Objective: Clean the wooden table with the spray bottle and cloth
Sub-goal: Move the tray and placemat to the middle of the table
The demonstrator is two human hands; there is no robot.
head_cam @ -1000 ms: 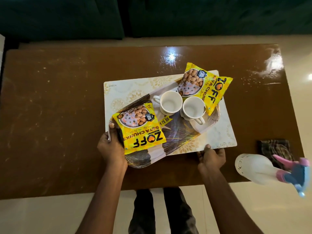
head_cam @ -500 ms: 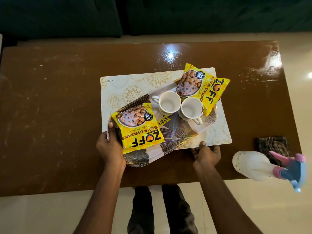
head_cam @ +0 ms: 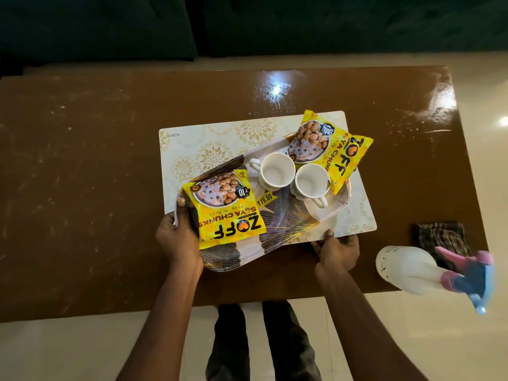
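Observation:
The brown wooden table [head_cam: 82,188] is dusty and streaked. A white spray bottle [head_cam: 406,269] with a pink and blue head lies on its side at the near right corner, overhanging the edge. A dark checked cloth [head_cam: 437,236] lies folded just behind it. My left hand [head_cam: 178,237] grips the left end of a patterned tray [head_cam: 288,226], thumb on the rim. My right hand [head_cam: 336,250] holds the near edge of the white placemat [head_cam: 209,144] under the tray, thumb on top.
On the tray stand two white cups [head_cam: 277,170] and lie two yellow soya chunk packets [head_cam: 225,210]. A dark green sofa [head_cam: 110,23] runs behind the table. Pale tiled floor [head_cam: 68,353] and my legs [head_cam: 264,342] are in front.
The tray and placemat sit slightly further left and back on the table than a second ago. Both hands have kept their hold.

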